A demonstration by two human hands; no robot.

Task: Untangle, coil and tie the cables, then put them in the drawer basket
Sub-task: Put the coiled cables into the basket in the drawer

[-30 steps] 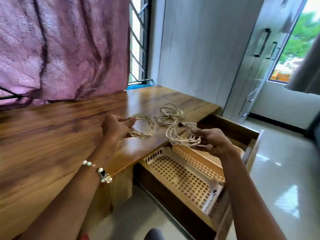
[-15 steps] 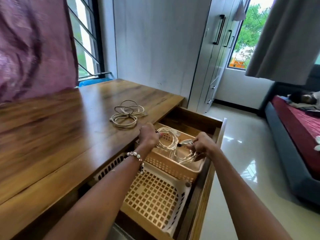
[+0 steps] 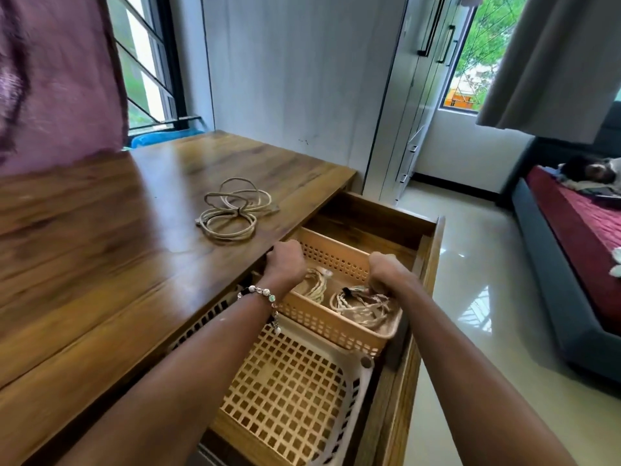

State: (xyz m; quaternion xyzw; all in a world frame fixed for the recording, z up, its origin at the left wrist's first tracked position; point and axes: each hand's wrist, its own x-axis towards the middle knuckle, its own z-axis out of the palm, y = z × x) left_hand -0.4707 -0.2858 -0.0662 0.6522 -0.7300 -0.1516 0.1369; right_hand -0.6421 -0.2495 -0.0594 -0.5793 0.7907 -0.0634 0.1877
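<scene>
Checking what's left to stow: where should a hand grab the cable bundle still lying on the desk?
Pinch the cable bundle at its tied middle, coming from above. It lies flat on the desk, loops splaying both ways from the tie, so that grip likely lifts every loop together.

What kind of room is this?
Most likely a bedroom: a bed with a red cover stands at the right, tall wardrobe doors line the far wall, and curtains hang by the window.

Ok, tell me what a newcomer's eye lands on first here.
Both hands, the left hand and right hand, reach into the orange basket in the open drawer, where two coiled cables lie. A third tied cable sits on the wooden desk behind.
</scene>
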